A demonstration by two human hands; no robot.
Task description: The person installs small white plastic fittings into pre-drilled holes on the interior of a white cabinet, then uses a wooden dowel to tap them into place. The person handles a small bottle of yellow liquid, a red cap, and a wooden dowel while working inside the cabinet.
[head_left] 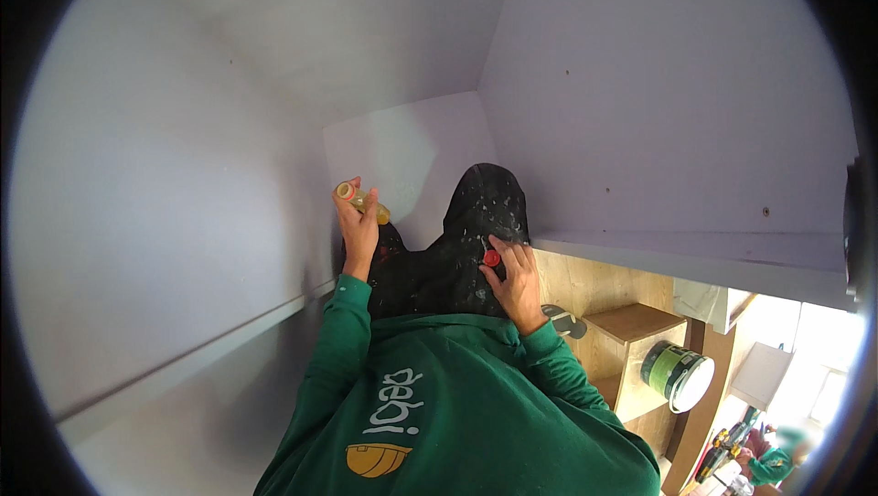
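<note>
My left hand (358,229) is wrapped round a small clear bottle (369,206) of yellowish liquid. The bottle is tilted, with its uncapped mouth up and to the left. Over my right thigh, my right hand (517,281) has a round red bottle cap (492,258) at its thumb and fingertips. Cap and bottle are apart. Beneath both hands are my black trousers (430,281), spotted with pale specks. Green sleeves cover both forearms.
Pale walls (658,103) with small holes close in on the left, front and right. A low ledge (695,254) runs along the right wall. Beyond it lie a dark slipper (565,320), a wooden step (634,322) and a green-and-black bucket (679,375). A person in green (773,467) is farther off.
</note>
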